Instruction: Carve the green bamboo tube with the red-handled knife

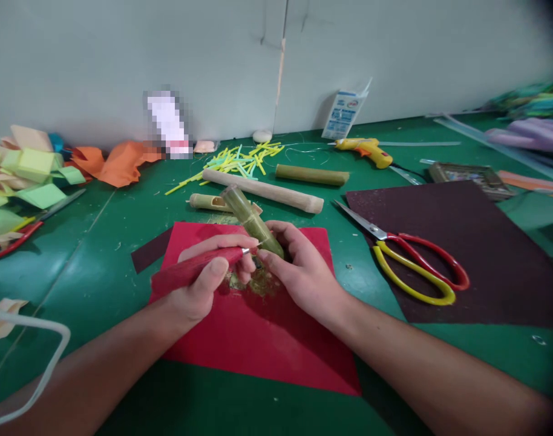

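My left hand (pixel 201 284) is closed around the thick red handle of a carving knife (pixel 197 266). Its thin metal tip meets the side of a green bamboo tube (pixel 247 215). The near end of that tube is gripped by my right hand (pixel 301 260), thumb in front and fingers partly hidden behind; the tube slants up and to the left. Beneath both hands lies a red sheet (pixel 262 351), strewn with greenish shavings (pixel 262 283). Just beyond the sheet rests another bamboo piece with a cut-out notch (pixel 208 203).
Scissors (pixel 376 231) with red and yellow handles lie on dark sheets (pixel 440 209) at right. Farther back are a pale bamboo stick (pixel 262 189), a bamboo length (pixel 310 175), yellow strips (pixel 240 160), a yellow glue gun (pixel 365 148) and a carton (pixel 344 115). Coloured paper (pixel 31 169) heaps up at left.
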Motion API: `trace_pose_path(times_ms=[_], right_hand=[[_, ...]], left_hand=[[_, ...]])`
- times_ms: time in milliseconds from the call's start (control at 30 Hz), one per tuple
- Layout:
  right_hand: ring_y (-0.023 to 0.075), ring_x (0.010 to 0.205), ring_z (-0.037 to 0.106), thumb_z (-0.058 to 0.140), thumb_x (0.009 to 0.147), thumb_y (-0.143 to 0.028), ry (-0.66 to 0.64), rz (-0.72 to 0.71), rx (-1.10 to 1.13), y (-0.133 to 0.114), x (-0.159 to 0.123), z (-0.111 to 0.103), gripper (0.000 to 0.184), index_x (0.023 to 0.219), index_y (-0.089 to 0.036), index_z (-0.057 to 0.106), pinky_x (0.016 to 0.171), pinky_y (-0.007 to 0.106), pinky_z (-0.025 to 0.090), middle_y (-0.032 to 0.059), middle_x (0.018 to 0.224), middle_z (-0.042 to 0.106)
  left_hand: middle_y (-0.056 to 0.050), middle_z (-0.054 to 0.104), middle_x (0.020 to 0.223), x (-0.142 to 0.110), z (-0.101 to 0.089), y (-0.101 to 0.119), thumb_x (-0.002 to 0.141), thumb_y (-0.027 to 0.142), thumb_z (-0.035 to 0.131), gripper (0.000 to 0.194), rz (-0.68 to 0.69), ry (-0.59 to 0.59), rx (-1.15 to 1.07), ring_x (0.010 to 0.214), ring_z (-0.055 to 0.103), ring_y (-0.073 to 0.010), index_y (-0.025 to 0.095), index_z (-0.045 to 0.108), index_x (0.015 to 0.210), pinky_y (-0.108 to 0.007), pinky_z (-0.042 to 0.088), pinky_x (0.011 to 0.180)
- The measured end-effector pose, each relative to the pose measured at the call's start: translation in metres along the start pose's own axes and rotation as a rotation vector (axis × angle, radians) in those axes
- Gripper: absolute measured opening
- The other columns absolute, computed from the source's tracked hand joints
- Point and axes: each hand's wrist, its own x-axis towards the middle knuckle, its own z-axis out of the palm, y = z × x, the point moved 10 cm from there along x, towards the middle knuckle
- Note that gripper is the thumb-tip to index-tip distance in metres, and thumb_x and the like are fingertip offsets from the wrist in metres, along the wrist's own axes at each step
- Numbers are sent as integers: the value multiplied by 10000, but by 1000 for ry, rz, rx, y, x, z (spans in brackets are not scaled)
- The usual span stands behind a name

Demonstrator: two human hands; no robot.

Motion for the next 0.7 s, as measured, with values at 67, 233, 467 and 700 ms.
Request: trace_pose_path(times_ms=[67,233,467,700], right_hand=[[204,1002,627,635,856,-323,-45,23,17,0,0,4,368,1199,-213,561,882,368,508,64,1114,668],[142,771,588,641,839,-291,-71,135,105,7,-1,5,406,1223,-195,552,696,306,487,23,966,646],[114,625,535,675,819,-336,-125,197,264,10,-5,13,508,1253,-200,449,560,263,415,-38,778,572],[104,600,512,718,810,-447,-134,183,312,7,-7,14,611,1307,-206,459,524,252,389,-35,798,579]], left_hand=[[-42,716,857,1,-3,-4,984,493,538,378,-35,60,12,674,662,-140,217,728,1159,-253,561,607],[-33,737,819,0,-6,-2,954,441,612,314,-42,135,49,635,666,-128,196,706,1127,-239,569,592],[-18,762,840,-3,-4,3,956,378,631,244,-3,119,92,675,710,-130,227,719,1126,-241,612,633],[0,735,770,-1,-7,12,864,277,717,173,58,188,153,589,685,-110,204,668,1013,-203,591,547]])
